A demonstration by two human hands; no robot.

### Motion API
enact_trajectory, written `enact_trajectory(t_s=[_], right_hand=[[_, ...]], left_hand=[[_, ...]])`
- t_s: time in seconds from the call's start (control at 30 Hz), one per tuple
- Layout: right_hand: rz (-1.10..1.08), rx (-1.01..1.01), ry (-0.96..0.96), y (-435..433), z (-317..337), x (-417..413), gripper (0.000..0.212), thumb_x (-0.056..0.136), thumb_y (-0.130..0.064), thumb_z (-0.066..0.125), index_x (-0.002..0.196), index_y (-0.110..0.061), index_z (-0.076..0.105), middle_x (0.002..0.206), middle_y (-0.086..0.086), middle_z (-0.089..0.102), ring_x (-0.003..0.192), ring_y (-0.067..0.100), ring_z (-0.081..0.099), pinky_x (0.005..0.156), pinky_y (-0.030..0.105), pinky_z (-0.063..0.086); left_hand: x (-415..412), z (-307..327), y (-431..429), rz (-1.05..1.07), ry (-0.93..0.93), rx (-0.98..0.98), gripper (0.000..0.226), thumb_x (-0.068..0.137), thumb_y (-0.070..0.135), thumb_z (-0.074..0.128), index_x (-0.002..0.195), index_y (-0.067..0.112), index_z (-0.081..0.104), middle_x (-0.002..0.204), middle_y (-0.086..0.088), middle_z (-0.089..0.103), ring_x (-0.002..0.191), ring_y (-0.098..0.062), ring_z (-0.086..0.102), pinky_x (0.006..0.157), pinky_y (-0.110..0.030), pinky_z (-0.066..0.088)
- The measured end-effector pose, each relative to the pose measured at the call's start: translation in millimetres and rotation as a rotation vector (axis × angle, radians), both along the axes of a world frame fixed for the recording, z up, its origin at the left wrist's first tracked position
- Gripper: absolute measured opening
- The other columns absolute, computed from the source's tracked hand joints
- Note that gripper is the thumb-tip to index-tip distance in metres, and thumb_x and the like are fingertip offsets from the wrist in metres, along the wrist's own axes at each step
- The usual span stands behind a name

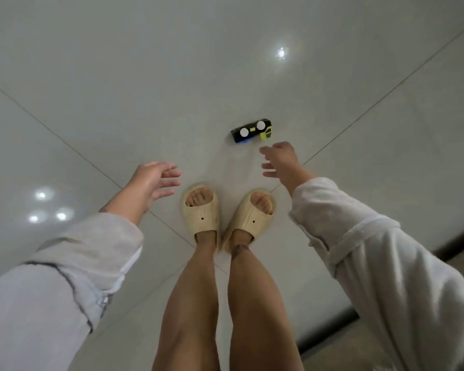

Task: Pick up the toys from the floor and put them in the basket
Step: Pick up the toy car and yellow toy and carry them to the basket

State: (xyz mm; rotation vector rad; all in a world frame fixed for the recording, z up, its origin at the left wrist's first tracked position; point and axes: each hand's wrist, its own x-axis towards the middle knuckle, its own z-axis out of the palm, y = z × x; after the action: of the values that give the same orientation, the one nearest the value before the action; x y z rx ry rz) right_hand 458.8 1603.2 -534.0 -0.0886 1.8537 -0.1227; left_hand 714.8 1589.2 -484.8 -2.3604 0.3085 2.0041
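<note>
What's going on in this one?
A person in slippers stands on a tiled floor, both arms stretched down. The right hand is open and closest to a toy car lying on its side, not touching it. The left hand is open and empty. No basket is in view.

Glossy pale tiled floor [172, 76], thin diagonal grout lines, ceiling-light reflections [281, 53], dark strip at right edge

The little plastic toy car [251, 130] is black with white wheels and yellow-green bits. Foam slides [202, 210] are cream, glossy tiled floor [145, 76] pale grey.
</note>
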Motion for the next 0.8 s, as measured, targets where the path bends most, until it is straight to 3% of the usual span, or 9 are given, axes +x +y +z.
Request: enact_trajectory(t_s=[0.07,0.17,0.27,0.37,0.5,0.63,0.8], right_hand=[[-0.192,-0.002,-0.002,-7,-35,12,0.071,0.084,-0.031,0.064,0.140,-0.017,0.024,0.111,0.011,0.047,0.088,0.029,0.058,0.070,0.042,0.055],[-0.318,0.004,0.073,-24,-77,30,0.085,0.077,-0.042,0.067,0.142,-0.022,0.017,0.119,0.010,0.049,0.099,0.033,0.059,0.078,0.048,0.056],[-0.338,-0.018,0.126,-35,-99,34,0.069,0.074,-0.031,0.070,0.127,-0.015,0.029,0.126,0.014,0.053,0.107,0.035,0.060,0.089,0.053,0.053],[-0.325,-0.017,0.053,-34,-88,21,0.052,0.074,-0.014,0.070,0.110,-0.016,0.031,0.127,0.017,0.051,0.104,0.037,0.063,0.080,0.053,0.056],[-0.109,-0.050,0.024,-14,-15,6,0.054,0.073,-0.014,0.071,0.116,-0.019,0.039,0.120,0.014,0.057,0.098,0.033,0.066,0.074,0.041,0.056],[-0.041,-0.077,-0.117,22,101,-5,0.041,0.076,0.000,0.065,0.104,-0.022,0.045,0.107,0.013,0.057,0.076,0.024,0.063,0.058,0.034,0.054],[0.029,-0.109,-0.135,62,267,-23,0.057,0.074,0.014,0.060,0.118,-0.019,0.047,0.104,0.015,0.056,0.087,0.030,0.059,0.063,0.036,0.053]], left_hand=[[12,-30,10,0.065,0.001,0.023,0.023,0.095,0.016,0.040,0.078,0.017,0.056,0.080,-0.003,0.061,0.072,-0.017,0.059,0.066,-0.030,0.047],[28,-60,22,0.068,-0.014,0.045,0.022,0.095,0.016,0.041,0.080,0.016,0.058,0.084,-0.004,0.062,0.075,-0.019,0.061,0.066,-0.030,0.048],[38,-73,30,0.059,-0.029,0.064,0.022,0.095,0.015,0.041,0.080,0.016,0.058,0.084,-0.004,0.062,0.075,-0.020,0.061,0.068,-0.031,0.049],[40,-64,27,0.041,-0.030,0.057,0.022,0.094,0.015,0.041,0.078,0.017,0.057,0.081,-0.004,0.061,0.072,-0.018,0.059,0.068,-0.031,0.047],[28,-14,7,0.028,-0.021,0.014,0.022,0.094,0.016,0.041,0.077,0.018,0.055,0.077,-0.002,0.060,0.068,-0.016,0.058,0.064,-0.030,0.047],[8,75,-14,-0.002,0.025,-0.052,0.022,0.093,0.016,0.042,0.075,0.020,0.053,0.075,-0.001,0.058,0.065,-0.016,0.057,0.061,-0.028,0.045],[-17,216,-30,-0.019,0.077,-0.134,0.023,0.093,0.015,0.041,0.073,0.020,0.052,0.074,-0.001,0.057,0.063,-0.016,0.055,0.061,-0.027,0.043]])
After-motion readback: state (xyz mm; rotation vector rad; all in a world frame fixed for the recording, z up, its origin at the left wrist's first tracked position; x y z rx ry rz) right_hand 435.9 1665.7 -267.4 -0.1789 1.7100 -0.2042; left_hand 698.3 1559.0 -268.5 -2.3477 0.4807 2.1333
